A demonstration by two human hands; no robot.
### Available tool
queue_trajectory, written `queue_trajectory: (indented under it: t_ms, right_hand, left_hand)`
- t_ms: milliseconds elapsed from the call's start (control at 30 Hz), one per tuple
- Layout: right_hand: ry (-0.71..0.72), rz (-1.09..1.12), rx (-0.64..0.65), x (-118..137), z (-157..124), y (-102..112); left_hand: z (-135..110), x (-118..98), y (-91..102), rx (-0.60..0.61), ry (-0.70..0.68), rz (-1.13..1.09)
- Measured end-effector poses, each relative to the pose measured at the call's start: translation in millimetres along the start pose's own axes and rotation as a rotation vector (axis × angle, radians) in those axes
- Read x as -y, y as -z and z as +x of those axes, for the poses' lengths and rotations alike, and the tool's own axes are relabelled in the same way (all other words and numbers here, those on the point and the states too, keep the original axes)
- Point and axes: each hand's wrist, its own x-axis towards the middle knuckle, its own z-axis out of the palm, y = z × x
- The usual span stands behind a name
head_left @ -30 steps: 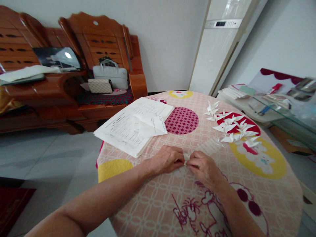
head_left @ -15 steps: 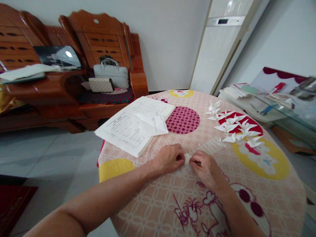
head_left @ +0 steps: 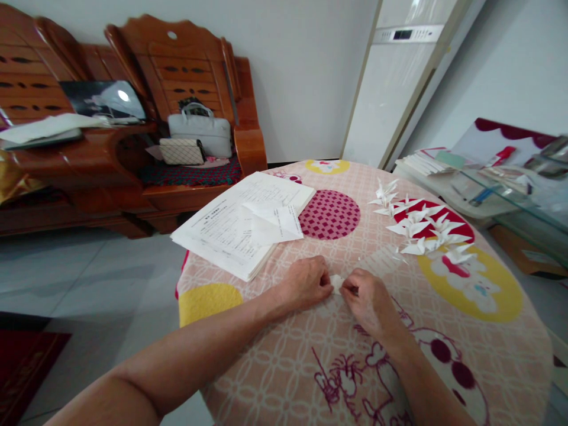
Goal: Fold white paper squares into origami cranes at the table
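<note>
Pinching a small white paper (head_left: pixel 336 281) between them, left hand (head_left: pixel 306 283) and right hand (head_left: pixel 368 299) barely shift; folding seems still underway.

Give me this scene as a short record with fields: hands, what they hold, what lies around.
Left hand: pinching the small white paper
Right hand: pinching the same paper, opposite edge
Surface: patterned cloth, pink with coloured circles
Beyond the left hand: stack of printed sheets
Far right: paper cranes in a loose group
Background: wooden bench, grey handbag on it
</note>
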Motion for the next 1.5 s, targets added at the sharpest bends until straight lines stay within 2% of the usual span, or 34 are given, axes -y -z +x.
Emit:
queue_trajectory:
  t_ms: [433,700,900,1067,1333,1500]
  right_hand:
    - [-0.034,-0.067,-0.016,6.2,1.0,-1.5]
    - [-0.014,-0.049,-0.038,2.2,0.8,-3.6]
    - [-0.155,0.091,0.0,4.8,5.1,1.9]
    - [-0.234,0.11,0.006,7.1,6.8,2.8]
    - [-0.178,0.241,0.018,-4.3,3.3,3.8]
    - [-0.162,0.312,0.022,-13.8,0.5,5.7]
  left_hand:
    - [-0.7,-3.0,3.2,0.03,0.01,0.011]
    - [-0.1,-2.6,2.8,-0.01,0.022,0.001]
    - [3.8,-2.0,0.9,-0.011,0.035,-0.006]
    - [5.7,1.6,-0.3,-0.009,0.019,-0.014]
    - [4.0,12.4,5.9,0.005,-0.086,-0.16]
    - [3.6,16.6,10.9,0.086,-0.135,-0.278]
